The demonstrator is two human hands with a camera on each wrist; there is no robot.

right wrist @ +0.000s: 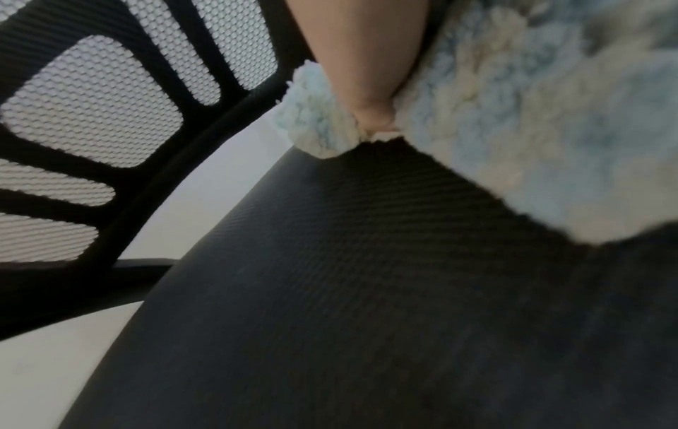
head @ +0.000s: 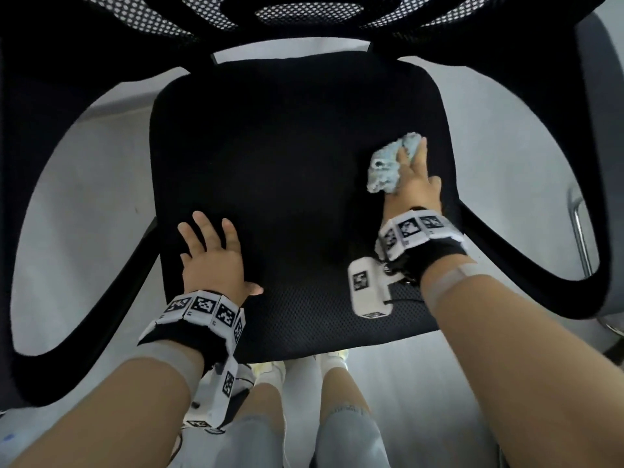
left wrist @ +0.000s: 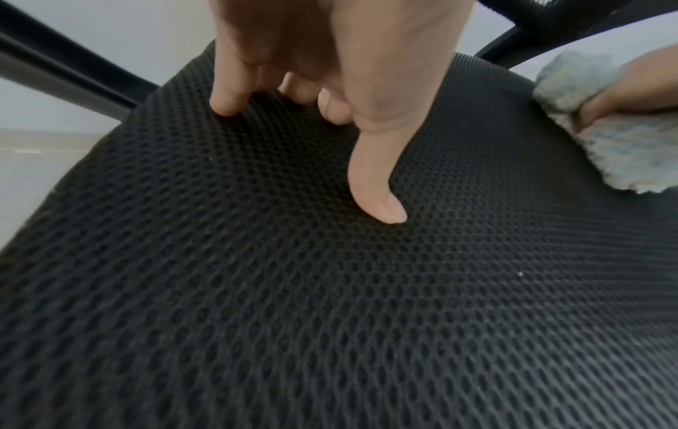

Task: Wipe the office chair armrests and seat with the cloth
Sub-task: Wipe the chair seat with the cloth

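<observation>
The black mesh seat (head: 270, 157) of the office chair fills the middle of the head view, with a black loop armrest on the left (head: 40, 376) and another on the right (head: 591, 292). My right hand (head: 413, 180) holds a bunched light-blue cloth (head: 383, 170) and presses it onto the seat's right side. The right wrist view shows my thumb (right wrist: 363, 58) sunk into the cloth (right wrist: 513, 130). My left hand (head: 212, 255) rests spread on the seat's front left; its fingertips (left wrist: 224, 107) dent the mesh (left wrist: 293, 290). The cloth (left wrist: 605, 151) also appears at the right of the left wrist view.
The mesh backrest (head: 304, 8) rises behind the seat. My legs (head: 337, 427) stand at the seat's front edge on a pale floor (head: 84, 197). A chrome tube (head: 579, 231) and a grey object (head: 604, 130) stand just beyond the right armrest.
</observation>
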